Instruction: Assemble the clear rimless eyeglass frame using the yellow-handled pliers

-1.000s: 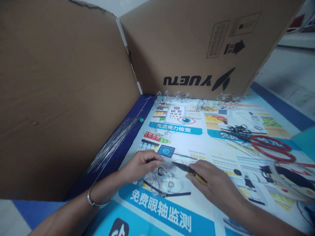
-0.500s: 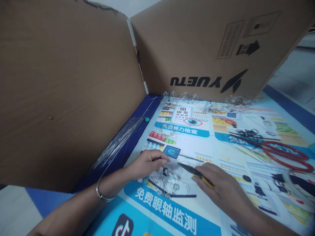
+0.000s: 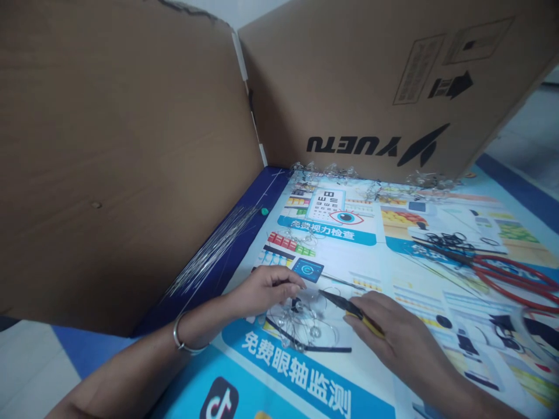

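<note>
My left hand point(image 3: 264, 291) rests on the printed mat, fingers pinched together on a thin wire beside a small black ring point(image 3: 297, 303). My right hand point(image 3: 395, 337) is closed round yellow-handled pliers point(image 3: 349, 306), whose dark jaws point left toward the ring. Under and between both hands lies a tangle of thin wire with clear beads point(image 3: 305, 326). A silver bangle circles my left wrist.
Cardboard walls point(image 3: 131, 145) stand to the left and behind. A sheaf of straight silver wires point(image 3: 209, 256) lies along the left wall. Red-handled scissors point(image 3: 506, 270) and black rings point(image 3: 445, 238) lie at right; clear beads line the back wall.
The view has shifted slightly; both hands stay in nearly the same place over the wire and beads, the pliers' jaws still beside the black ring.
</note>
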`<state>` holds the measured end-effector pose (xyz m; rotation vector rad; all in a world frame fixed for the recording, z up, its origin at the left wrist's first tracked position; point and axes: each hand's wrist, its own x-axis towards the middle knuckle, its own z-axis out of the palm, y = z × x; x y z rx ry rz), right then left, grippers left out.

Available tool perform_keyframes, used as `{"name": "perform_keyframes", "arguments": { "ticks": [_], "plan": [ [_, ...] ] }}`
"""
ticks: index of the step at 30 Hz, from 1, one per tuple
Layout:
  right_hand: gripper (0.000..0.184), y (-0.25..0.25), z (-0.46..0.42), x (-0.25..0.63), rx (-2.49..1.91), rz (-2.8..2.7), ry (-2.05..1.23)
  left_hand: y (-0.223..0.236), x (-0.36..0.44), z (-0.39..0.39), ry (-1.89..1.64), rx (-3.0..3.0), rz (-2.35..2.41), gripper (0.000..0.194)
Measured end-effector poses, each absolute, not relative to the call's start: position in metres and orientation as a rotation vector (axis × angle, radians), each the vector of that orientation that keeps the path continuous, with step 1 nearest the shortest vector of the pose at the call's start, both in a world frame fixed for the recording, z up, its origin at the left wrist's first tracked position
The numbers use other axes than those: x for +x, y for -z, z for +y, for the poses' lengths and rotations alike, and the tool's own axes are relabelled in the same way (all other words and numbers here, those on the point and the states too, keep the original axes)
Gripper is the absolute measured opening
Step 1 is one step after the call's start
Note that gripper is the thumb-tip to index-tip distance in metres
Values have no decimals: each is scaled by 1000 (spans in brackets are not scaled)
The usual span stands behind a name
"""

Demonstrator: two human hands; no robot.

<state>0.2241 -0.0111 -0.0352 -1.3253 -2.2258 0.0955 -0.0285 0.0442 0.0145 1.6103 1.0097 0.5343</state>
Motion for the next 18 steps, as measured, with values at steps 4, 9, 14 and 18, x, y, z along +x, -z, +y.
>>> {"name": "perform_keyframes", "arguments": {
  "ticks": [4,9,14,18],
  "plan": [
    [27,37,-11,225,-1315,-2228,-59,-15,-28,44,-533,1613,995,23],
    [27,39,-11,225,-1306,-2243,-53,-14,-27,44,-530,1644,1019,23],
    [27,38,-11,226,-1305,-2236,-65,-10,-28,45,-531,1632,1023,23],
    [26,38,-12,226,-1323,-2224,-92,-14,-28,44,-512,1631,1043,23]
  ]
}}
